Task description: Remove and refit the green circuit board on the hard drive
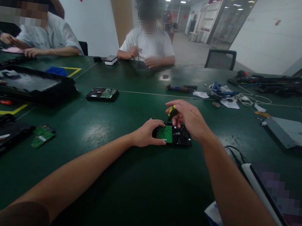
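Note:
A black hard drive [177, 135] with a green circuit board facing up lies on the dark green table [118, 183] in front of me. My left hand [148, 132] grips its left end, fingers curled around the edge. My right hand [188, 119] hovers over the drive's far side, closed around a screwdriver with a yellow and black handle [171, 112] held upright on the drive.
A second hard drive [102, 94] lies at mid-left. Black trays [23, 84] and a loose green board [42, 136] sit at left. Cables and tools [227, 92] lie at the far right, with a grey metal plate [294, 133]. Two people sit across the table.

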The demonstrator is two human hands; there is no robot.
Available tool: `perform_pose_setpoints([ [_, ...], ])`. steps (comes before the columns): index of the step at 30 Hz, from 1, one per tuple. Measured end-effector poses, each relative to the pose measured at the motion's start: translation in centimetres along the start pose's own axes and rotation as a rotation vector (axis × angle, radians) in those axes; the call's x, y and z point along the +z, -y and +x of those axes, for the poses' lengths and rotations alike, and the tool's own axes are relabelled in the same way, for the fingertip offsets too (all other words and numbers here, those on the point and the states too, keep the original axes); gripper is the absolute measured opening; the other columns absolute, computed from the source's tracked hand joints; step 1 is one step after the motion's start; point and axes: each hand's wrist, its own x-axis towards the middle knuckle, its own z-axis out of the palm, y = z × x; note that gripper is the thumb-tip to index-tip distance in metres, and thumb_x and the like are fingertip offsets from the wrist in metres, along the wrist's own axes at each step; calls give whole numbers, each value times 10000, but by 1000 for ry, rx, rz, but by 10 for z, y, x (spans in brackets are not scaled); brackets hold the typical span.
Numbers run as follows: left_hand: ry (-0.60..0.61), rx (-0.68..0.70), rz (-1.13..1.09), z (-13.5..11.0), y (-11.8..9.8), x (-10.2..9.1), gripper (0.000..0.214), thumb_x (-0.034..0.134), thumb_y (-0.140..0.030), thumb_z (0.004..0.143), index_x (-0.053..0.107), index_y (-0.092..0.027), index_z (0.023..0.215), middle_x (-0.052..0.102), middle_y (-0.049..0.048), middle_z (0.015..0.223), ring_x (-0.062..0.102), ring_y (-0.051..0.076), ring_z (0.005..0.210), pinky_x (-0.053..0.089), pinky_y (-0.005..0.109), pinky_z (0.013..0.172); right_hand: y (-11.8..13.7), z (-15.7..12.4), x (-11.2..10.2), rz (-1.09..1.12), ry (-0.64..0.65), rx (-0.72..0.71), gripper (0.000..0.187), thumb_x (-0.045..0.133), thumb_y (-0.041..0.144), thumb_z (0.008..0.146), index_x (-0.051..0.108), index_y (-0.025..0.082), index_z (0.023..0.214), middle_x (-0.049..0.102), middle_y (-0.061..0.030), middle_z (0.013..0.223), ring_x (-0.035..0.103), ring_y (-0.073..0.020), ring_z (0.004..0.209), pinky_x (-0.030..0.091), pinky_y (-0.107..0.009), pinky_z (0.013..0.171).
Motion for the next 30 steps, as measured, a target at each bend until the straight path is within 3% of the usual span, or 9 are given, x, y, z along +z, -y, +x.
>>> perform_pose_setpoints([
  [5,-2,3,8,0,-1,0,718,804,-564,809,557,-217,1387,579,151,1468,536,362,1369,301,610,1231,1,-3,0,-152,-37,-57,277,632,504,988,691,235,1022,658,-11,870,540,-97,594,393,-251,480],
  [8,0,7,12,0,0,0,719,802,-560,812,552,-221,1395,581,149,1463,538,361,1362,338,597,1210,1,-5,2,-150,-61,-60,317,689,532,950,630,220,967,674,-16,876,553,-97,600,409,-254,486],
  [14,-4,18,2,1,3,1,720,810,-550,808,556,-220,1396,579,147,1466,540,362,1357,379,586,1179,-3,-1,4,-36,-32,-46,262,585,487,1014,607,226,1018,726,-53,1052,563,-81,568,388,-250,461],
  [18,-16,18,-2,1,2,2,717,813,-552,802,569,-204,1379,591,150,1446,542,363,1352,388,568,1174,-4,1,3,-14,-39,-19,280,489,436,1051,669,225,1095,697,-47,1003,569,-87,573,382,-254,465],
  [23,-4,8,-5,1,0,1,718,803,-553,812,556,-204,1388,583,152,1449,545,366,1340,398,583,1160,-1,-2,1,-148,-42,-71,290,622,512,997,675,229,1033,632,2,831,529,-88,588,386,-250,492],
  [30,0,18,-2,1,0,0,709,804,-547,814,559,-208,1386,590,150,1442,551,369,1331,393,596,1160,-1,-3,2,-73,-23,-71,301,658,511,977,609,220,1034,714,-44,1030,577,-90,594,409,-258,476],
])
